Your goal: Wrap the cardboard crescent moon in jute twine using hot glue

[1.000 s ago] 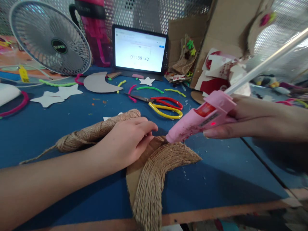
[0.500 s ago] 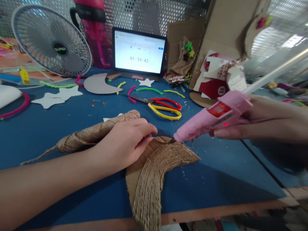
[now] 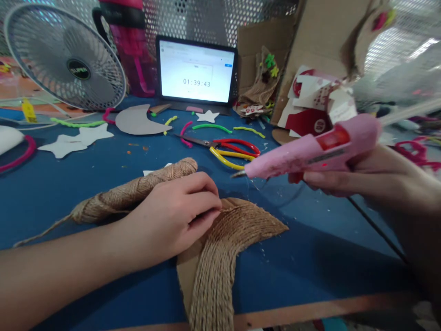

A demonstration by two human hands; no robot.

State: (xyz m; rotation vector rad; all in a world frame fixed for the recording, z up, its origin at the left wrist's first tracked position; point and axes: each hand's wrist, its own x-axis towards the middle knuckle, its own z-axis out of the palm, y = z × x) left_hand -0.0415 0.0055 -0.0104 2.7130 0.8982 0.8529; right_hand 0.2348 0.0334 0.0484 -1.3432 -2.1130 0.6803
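Note:
My left hand (image 3: pixel 182 214) pinches the twine at the upper edge of a cardboard crescent (image 3: pixel 220 266), whose surface is largely covered in rows of twine. A bare cardboard strip shows along its left side. Behind that hand lies a roll of twine (image 3: pixel 134 191), its loose end trailing left. My right hand (image 3: pixel 365 184) grips a pink glue gun (image 3: pixel 303 154), fingers at the red trigger. The gun's metal tip points left and is held above the crescent, apart from it. A thin glue thread hangs beneath the nozzle.
Scissors (image 3: pixel 234 150) with red and yellow handles lie behind the crescent. Farther back are a grey paper crescent (image 3: pixel 136 120), white stars (image 3: pixel 64 146), pipe cleaners, a tablet (image 3: pixel 196 69), a fan (image 3: pixel 65 57) and a pink bottle (image 3: pixel 131 55). Cardboard pieces (image 3: pixel 324 41) stand at right.
The glue gun has lifted up and away from the crescent's edge. My left fingers have come down onto the twine there. The whole view has shifted slightly.

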